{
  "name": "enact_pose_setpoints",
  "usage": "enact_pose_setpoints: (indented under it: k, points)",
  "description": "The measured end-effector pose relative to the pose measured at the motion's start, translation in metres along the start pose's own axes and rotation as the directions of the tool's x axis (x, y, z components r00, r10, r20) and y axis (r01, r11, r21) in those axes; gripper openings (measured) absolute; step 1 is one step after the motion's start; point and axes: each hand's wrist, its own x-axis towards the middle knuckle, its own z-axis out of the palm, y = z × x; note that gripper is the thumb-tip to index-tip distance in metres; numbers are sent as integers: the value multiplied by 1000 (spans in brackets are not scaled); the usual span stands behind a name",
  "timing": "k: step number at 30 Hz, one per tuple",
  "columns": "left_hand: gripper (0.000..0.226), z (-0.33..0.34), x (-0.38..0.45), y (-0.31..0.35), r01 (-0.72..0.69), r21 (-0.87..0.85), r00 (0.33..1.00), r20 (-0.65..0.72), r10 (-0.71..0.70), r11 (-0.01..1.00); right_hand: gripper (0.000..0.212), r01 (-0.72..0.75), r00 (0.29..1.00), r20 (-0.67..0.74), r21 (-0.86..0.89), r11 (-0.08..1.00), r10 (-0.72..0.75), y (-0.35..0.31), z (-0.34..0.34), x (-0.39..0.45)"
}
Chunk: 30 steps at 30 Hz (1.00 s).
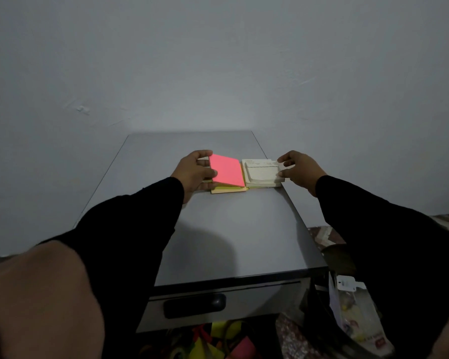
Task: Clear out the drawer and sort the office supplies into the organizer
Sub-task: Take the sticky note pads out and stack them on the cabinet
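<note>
Your left hand (196,171) grips the pink sticky-note pad (227,171) by its left edge, thumb on top and fingers curled underneath, so the pad tilts up on that side. It sits over a yellow-green pad (224,189) that lies flat on the grey cabinet top (231,229). Holding it by the edge looks meant to keep the stack square while you set it down or lift it off; which of the two I cannot tell.

Just beside the pink pad, touching or nearly so, is a white stack of pads or packets (261,173). Your right hand (297,169) pinches its right edge between thumb and fingers, probably to line it up against the coloured pads so like supplies stay grouped on the surface.

Below, the drawer (218,304) with its dark handle (195,305) is pulled open, and more bright notes (218,343) are still inside, so emptying seems unfinished. At lower right a clear packet (353,314) shows, its contents too dim to name. No organizer is clearly in view.
</note>
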Motion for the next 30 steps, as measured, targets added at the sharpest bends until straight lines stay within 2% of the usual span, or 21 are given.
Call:
enact_pose_setpoints:
  k: [2, 8, 12, 14, 18, 22, 25, 27, 30]
  points:
    - [52, 5, 7, -4, 12, 46, 999, -39, -10, 999, 33, 21, 1000, -10, 3, 1000, -21, 0, -1, -2]
    - [48, 10, 17, -12, 56, 345, 992, -125, -14, 937, 32, 71, 997, -2, -26, 997, -71, -3, 1, -14]
    - [45, 11, 7, -2, 29, 565, 994, -104, 36, 825, 30, 83, 997, 14, -72, 994, -82, -12, -4, -32]
    - [42, 11, -10, 3, -16, 611, 991, -98, 96, 791, 28, 87, 996, 16, -49, 995, -86, -20, -9, -48]
    - [30, 4, -66, 0, -135, 600, 979, -43, 200, 789, 22, 117, 992, 33, 98, 988, -120, -37, -16, -101]
    - [16, -10, -140, -23, -224, 522, 940, -106, 324, 823, 20, 175, 979, 74, 171, 970, -189, -39, -13, -167]
    - [15, -20, -200, -45, -299, 424, 915, -128, 384, 855, 20, 180, 969, 124, 229, 957, -212, -33, -4, -220]
    - [20, -26, -230, -62, -276, 408, 925, -133, 356, 870, 17, 167, 960, 179, 255, 952, -216, -26, 3, -251]
    - [25, -35, -263, -95, -158, 406, 971, -103, 217, 900, 18, 105, 941, 289, 247, 963, -177, -4, 23, -288]
